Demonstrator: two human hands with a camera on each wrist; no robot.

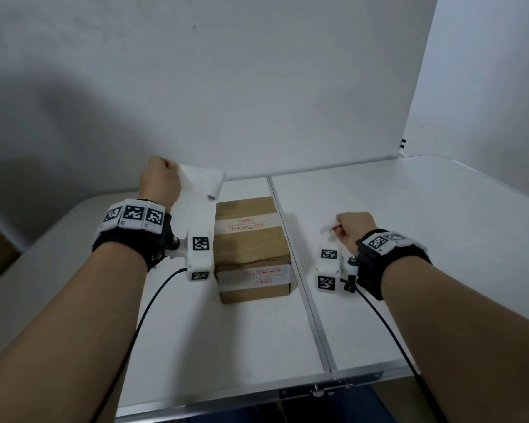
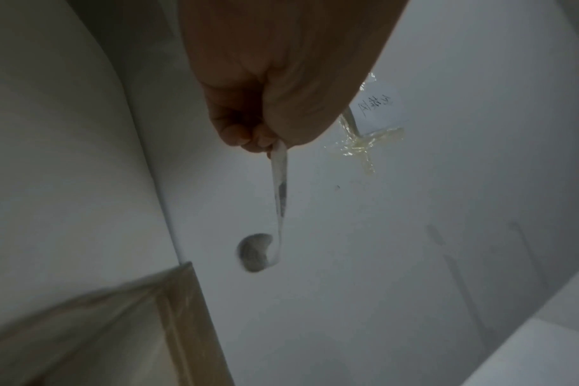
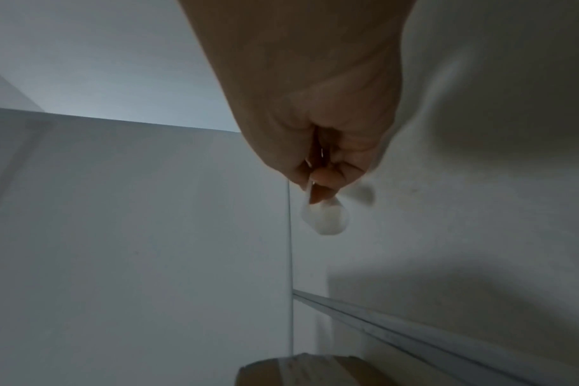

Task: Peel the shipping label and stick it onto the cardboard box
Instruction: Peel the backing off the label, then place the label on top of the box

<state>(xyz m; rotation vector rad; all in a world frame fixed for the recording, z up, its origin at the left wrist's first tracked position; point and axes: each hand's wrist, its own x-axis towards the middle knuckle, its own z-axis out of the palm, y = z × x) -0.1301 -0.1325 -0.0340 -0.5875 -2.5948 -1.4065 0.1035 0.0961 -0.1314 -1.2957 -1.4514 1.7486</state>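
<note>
A brown cardboard box (image 1: 251, 245), taped with white printed tape, lies on the white table (image 1: 409, 239) between my hands. My left hand (image 1: 162, 175) is raised beyond the box's far left corner and pinches a white label sheet (image 1: 200, 184) whose free end curls into a roll. The left wrist view shows that label (image 2: 279, 182) edge-on, with dark print on it, hanging from my left hand (image 2: 265, 146) above the box (image 2: 99, 334). To the right of the box, my right hand (image 1: 345, 228) pinches a small curled white paper scrap (image 1: 327, 228), which the right wrist view (image 3: 326, 216) also shows.
A metal seam (image 1: 300, 285) runs front to back across the table just right of the box. White walls close the back and the right side. A handwritten note (image 2: 380, 109) is taped to the back wall. Cables trail from both wristbands towards the table's front edge.
</note>
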